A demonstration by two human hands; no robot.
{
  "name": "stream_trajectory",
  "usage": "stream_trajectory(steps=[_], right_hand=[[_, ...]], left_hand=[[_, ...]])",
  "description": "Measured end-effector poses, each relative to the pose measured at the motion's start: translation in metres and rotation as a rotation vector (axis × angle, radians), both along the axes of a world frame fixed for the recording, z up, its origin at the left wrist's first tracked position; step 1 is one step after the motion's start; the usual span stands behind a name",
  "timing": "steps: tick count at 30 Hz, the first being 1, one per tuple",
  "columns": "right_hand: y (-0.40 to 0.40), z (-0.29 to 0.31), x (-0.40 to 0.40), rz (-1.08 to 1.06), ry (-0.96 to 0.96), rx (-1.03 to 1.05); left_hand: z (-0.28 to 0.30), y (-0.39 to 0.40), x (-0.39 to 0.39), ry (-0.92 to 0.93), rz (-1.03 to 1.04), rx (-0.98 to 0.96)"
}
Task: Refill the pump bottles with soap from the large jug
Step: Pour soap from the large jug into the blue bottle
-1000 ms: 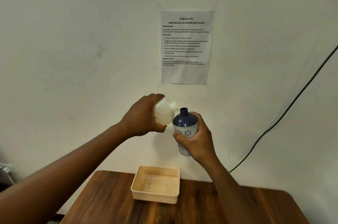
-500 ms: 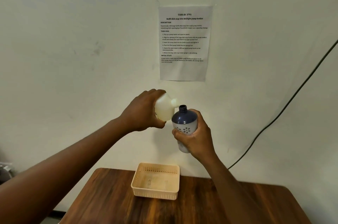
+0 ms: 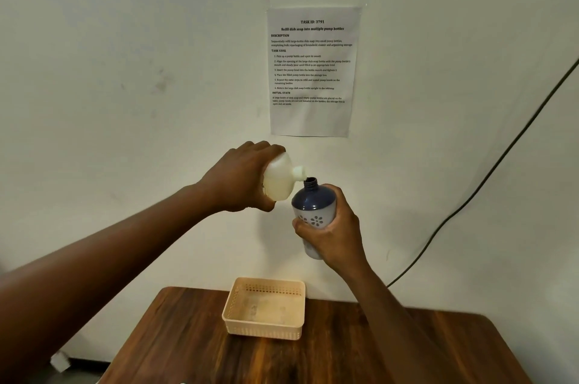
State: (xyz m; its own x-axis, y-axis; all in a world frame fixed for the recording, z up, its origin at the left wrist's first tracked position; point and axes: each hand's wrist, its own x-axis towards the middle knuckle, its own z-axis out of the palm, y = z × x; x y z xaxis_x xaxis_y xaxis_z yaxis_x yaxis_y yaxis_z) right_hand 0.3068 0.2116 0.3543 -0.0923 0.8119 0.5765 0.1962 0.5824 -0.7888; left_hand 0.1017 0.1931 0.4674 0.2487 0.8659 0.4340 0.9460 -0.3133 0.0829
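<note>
My left hand [image 3: 238,178] grips a pale cream soap jug [image 3: 280,179], tipped on its side with its spout pointing right. The spout sits right at the open neck of a pump bottle [image 3: 311,205], dark blue on top and white with flower marks below. My right hand [image 3: 333,231] holds this bottle upright around its middle, high above the table. The bottle has no pump head on it. No stream of soap is visible between spout and neck.
A beige perforated basket [image 3: 233,314] stands on the wooden table [image 3: 344,361] below my hands, near the wall. A printed task sheet [image 3: 313,70] hangs on the wall. A black cable [image 3: 488,170] runs diagonally down the wall at the right.
The jug's spout has drawn closer to the bottle's neck and tipped a little further. Both hands stay raised in nearly the same place.
</note>
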Motion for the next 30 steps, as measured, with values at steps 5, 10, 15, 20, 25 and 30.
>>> stream_trajectory(steps=[5,10,15,20,25,30], right_hand=[[0.000,0.001,-0.001,-0.006,0.001,-0.011],[0.000,0.002,0.001,-0.004,-0.002,-0.010],[0.000,0.004,0.002,-0.004,0.007,-0.003],[0.000,0.004,0.002,-0.012,-0.001,0.001],[0.001,0.005,0.003,-0.008,0.000,-0.006],[0.000,0.004,0.003,-0.006,0.010,-0.006]], left_hand=[[0.003,-0.001,0.000,0.012,-0.007,-0.003],[0.005,-0.001,0.002,0.019,-0.012,-0.008],[0.007,-0.001,0.002,0.033,-0.016,-0.001],[0.009,0.000,0.003,0.038,-0.022,0.001],[0.012,-0.001,0.004,0.044,-0.025,-0.003],[0.014,-0.001,0.004,0.058,-0.022,-0.003]])
